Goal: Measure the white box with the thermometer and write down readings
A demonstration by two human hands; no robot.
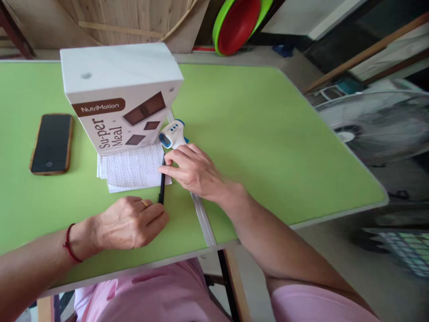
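Observation:
A black pen [162, 187] stands nearly in line with my view, just over the right edge of the written papers [134, 169]. My right hand [196, 172] pinches its far end between thumb and fingers. Curled at the near end of the same pen is my left hand [132, 222], with a ring on one finger and a red cord at the wrist; its fingertips are hidden beneath. Beyond my right hand lies a white and blue thermometer gun [173, 134]. A white NutriMotion box [117, 105] stands upright on the far part of the papers.
A phone [52, 143] in a brown case lies at the left on the green table [268, 147]. A metal seam [203, 221] crosses the tabletop. Past the right edge stands a fan [368, 127]; red and green basins [237, 24] lean behind the table.

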